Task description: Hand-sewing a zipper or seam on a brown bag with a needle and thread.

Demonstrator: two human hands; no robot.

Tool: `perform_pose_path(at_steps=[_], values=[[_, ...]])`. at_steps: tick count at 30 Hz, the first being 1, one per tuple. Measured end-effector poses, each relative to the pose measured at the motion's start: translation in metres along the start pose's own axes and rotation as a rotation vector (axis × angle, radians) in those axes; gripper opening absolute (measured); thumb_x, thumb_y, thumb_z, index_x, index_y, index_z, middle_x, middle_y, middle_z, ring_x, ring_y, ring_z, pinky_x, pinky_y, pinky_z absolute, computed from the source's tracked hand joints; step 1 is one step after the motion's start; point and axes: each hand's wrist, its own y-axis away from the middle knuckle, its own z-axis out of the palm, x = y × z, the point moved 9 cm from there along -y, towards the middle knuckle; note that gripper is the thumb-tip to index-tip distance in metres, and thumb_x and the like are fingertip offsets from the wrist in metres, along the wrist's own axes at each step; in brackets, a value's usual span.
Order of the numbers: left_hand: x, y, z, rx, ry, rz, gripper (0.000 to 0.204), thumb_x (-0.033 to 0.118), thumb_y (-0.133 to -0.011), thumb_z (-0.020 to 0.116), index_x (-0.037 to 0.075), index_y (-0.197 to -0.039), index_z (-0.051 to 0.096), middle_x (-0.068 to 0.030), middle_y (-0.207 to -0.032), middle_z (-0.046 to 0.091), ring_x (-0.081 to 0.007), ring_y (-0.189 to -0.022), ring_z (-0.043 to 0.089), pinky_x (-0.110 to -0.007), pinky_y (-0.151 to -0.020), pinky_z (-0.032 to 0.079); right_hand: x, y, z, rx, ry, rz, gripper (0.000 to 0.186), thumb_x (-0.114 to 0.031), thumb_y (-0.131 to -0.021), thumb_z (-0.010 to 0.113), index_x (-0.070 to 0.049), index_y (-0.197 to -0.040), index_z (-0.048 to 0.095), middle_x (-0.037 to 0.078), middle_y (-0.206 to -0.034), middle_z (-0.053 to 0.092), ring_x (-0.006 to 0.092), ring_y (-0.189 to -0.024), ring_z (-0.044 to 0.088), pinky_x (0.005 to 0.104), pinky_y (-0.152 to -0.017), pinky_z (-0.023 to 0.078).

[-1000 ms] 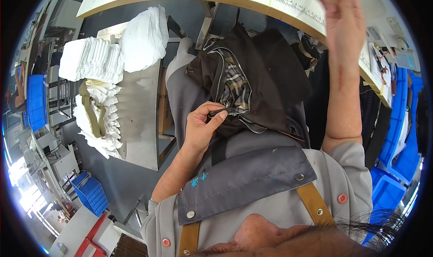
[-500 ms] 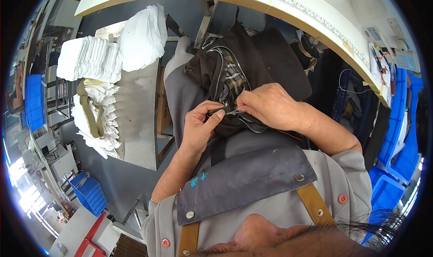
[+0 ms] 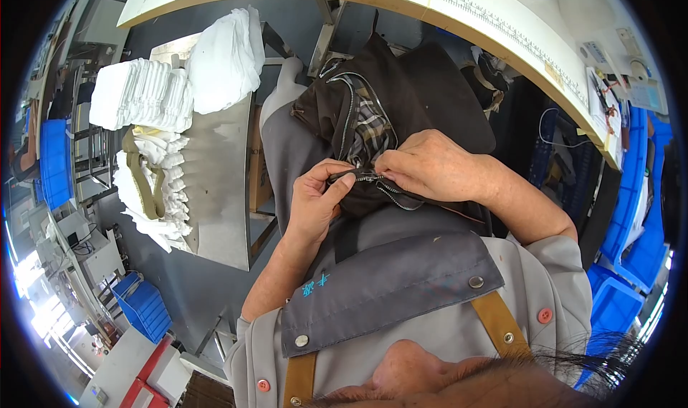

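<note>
Across my lap lies a dark brown zippered garment or bag (image 3: 430, 85); I cannot tell which. Its metal zipper (image 3: 349, 125) is parted, baring a plaid lining (image 3: 373, 125). My left hand (image 3: 317, 193) pinches the zipper's near end between thumb and index finger. Just right of it, my right hand (image 3: 433, 166) is closed, its fingertips pressed on the same end of the zipper. What exactly sits between the right fingertips is hidden. Below the hands a loose stretch of zipper teeth (image 3: 398, 199) curves over the dark cloth. My grey apron (image 3: 390, 290) lies beneath.
At left a metal-topped stand (image 3: 222, 186) bears stacked white cloth pieces (image 3: 140, 93), a white bundle (image 3: 228, 60) and an olive strap (image 3: 143, 182). A white table with a ruler edge (image 3: 466, 22) arches ahead. Blue bins (image 3: 613, 300) stand at right, a blue crate (image 3: 141, 306) at lower left.
Both hands keep their grip at the zipper end. My right hand and wrist have shifted very slightly; the cloth lies almost the same.
</note>
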Motion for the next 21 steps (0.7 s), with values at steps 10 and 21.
perform_pose_path(at_steps=[10,21], values=[[0.0013,-0.0011,0.0034,-0.009,0.037,0.030,0.010,0.004,-0.092,0.066,-0.001,-0.100,0.068,0.0011,-0.091,0.062,0.0005,-0.062,0.046,-0.016,-0.046,0.031,0.0017,-0.0003,-0.0010,0.006,-0.072,-0.009,0.009,-0.008,-0.087,0.063,-0.002,-0.093,0.060,0.015,-0.065,0.061,0.0347,-0.063,0.064,0.0431,-0.059,0.051],[-0.0009,-0.0006,0.0014,-0.024,0.039,0.006,0.011,0.005,-0.092,0.067,0.000,-0.101,0.067,0.0010,-0.091,0.063,0.0012,-0.060,0.046,-0.016,-0.044,0.030,0.0052,0.0021,0.0020,0.005,-0.120,-0.008,0.008,-0.007,-0.086,0.062,-0.003,-0.093,0.060,0.015,-0.065,0.061,0.0346,-0.063,0.064,0.0431,-0.059,0.051]])
